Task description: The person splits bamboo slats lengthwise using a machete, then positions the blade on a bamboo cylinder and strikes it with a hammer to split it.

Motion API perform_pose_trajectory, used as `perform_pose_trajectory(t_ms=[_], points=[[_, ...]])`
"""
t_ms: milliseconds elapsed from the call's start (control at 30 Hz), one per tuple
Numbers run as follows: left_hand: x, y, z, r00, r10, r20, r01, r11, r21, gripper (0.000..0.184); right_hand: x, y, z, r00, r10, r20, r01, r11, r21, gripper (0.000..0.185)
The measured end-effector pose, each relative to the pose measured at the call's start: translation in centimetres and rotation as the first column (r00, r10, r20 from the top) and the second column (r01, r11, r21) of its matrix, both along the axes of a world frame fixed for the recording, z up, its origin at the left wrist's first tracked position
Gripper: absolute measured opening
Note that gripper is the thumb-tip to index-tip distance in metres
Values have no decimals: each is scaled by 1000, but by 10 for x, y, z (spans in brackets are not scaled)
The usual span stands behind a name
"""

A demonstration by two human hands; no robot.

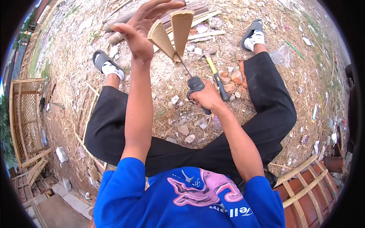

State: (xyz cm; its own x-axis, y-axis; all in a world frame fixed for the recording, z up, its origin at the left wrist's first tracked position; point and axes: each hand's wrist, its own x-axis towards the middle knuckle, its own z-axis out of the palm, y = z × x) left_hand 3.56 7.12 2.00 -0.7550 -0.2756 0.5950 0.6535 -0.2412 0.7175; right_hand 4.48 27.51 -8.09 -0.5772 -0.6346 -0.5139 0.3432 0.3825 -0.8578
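My left hand (142, 32) is raised with its fingers spread, holding nothing, just left of the split wood. My right hand (208, 95) is wrapped around the black handle of a thin-bladed tool (184, 64), seen nearly edge-on; its exact kind is unclear. The blade's far end meets the base of two pale wood pieces, a left one (161, 38) and a right one (181, 28), which splay apart in a V. Whether they are still joined at the bottom is hidden. A yellow and black hammer (214, 70) lies just beyond my right hand.
Sticks and split wood (197, 22) lie behind the V. Broken brick (236, 77) sits beside the hammer, near my right leg. Straw and stones cover the ground. A wooden lattice frame (26, 117) stands at left, and a slatted wooden frame (308, 186) lies at lower right.
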Motion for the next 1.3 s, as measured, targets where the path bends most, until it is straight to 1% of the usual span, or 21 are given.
perform_pose_trajectory(t_ms=[33,67,133,167,200,367,467,533,600,667,733,800,833,867,900,933,967,1067,1133,1200,1300], points=[[-11,-33,-3,993,-116,21,118,984,-130,75,1,-1,-4,1000,0,-17,-1,1000,-20,22],[-29,-45,-9,956,289,-48,-272,813,-515,70,0,-3,-9,999,5,-34,-6,999,-38,22],[-42,-46,-13,746,665,-30,-195,175,-965,47,1,-5,-19,998,-6,-56,3,998,-61,24],[-50,-56,-36,782,620,-60,-71,-7,-997,42,0,-5,-22,997,1,-72,-6,997,-73,25],[-64,-89,-88,837,379,-395,-256,-367,-894,44,1,-5,-25,997,4,-81,-11,996,-86,25],[-42,-82,-81,827,241,-508,-288,-595,-751,63,7,-5,-20,997,24,-80,-28,998,-53,30],[-38,-79,-76,842,238,-484,-276,-581,-766,57,7,-5,-21,988,55,-143,-61,997,-39,30],[-44,-62,-49,858,432,-278,-78,-425,-902,53,0,-11,-27,985,64,-163,-75,995,-62,27],[-49,-75,-73,797,432,-422,-339,-259,-905,39,-6,-21,-33,973,81,-215,-94,994,-53,26],[-51,-85,-60,739,625,-251,-186,-169,-968,28,-29,-47,-24,971,113,-212,-120,992,-23,28],[-40,-131,-83,816,310,-488,-342,-420,-840,43,-31,-53,-21,957,207,-203,-195,978,79,30],[-39,-132,-83,794,543,-274,-227,-152,-962,35,-28,-54,-18,942,222,-252,-206,975,86,33],[-42,-145,-96,713,363,-600,-428,-452,-783,37,-25,-51,-16,938,195,-285,-182,981,70,34],[-43,-135,-73,802,595,-52,-19,-62,-998,45,-22,-49,-16,930,178,-322,-163,984,71,34],[-43,-120,-71,856,516,-34,-242,342,-908,53,-22,-46,-22,949,135,-286,-135,991,20,34],[-41,-104,-71,907,418,-50,-356,697,-623,62,-21,-43,-29,967,84,-240,-94,995,-31,34],[-34,-91,-51,932,259,254,-260,965,-30,83,-21,-43,-29,974,44,-221,-56,997,-48,33],[-9,-55,-24,997,57,57,-50,992,-120,88,-23,-42,-30,977,-42,-208,27,997,-76,32],[-7,-12,-6,927,364,89,-307,874,-376,71,-18,-49,-29,968,-50,-247,27,995,-95,31],[-22,-1,-13,906,419,58,-405,900,-162,32,-9,-51,-37,977,-95,-193,74,991,-110,29],[-29,3,-18,940,337,47,-325,930,-174,32,-4,-49,-38,982,-136,-133,117,983,-140,28]])
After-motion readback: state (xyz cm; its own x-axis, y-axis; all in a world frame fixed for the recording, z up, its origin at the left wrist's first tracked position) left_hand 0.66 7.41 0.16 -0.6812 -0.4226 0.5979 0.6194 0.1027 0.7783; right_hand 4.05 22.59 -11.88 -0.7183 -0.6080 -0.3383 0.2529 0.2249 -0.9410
